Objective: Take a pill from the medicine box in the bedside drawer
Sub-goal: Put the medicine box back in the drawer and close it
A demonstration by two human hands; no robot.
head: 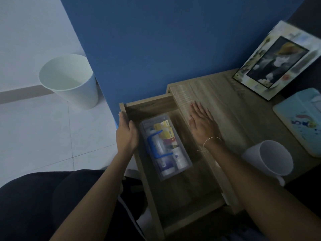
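The wooden bedside drawer [152, 105] stands pulled out to the left of the bedside table. Inside it lies a clear plastic medicine box [186, 166] with a blue handle [152, 142] on its lid; bottles and packets show through it. My left hand [126, 134] grips the drawer's front panel, thumb inside and fingers outside. My right hand [202, 123] rests flat, fingers apart, on the tabletop edge just right of the drawer. No pill is visible.
A white mug [271, 158] stands on the bedside table [225, 94] near my right wrist. A picture frame [278, 60] leans at the back right, with a light blue box [302, 119] beside it. A white bin [69, 79] stands on the floor at left.
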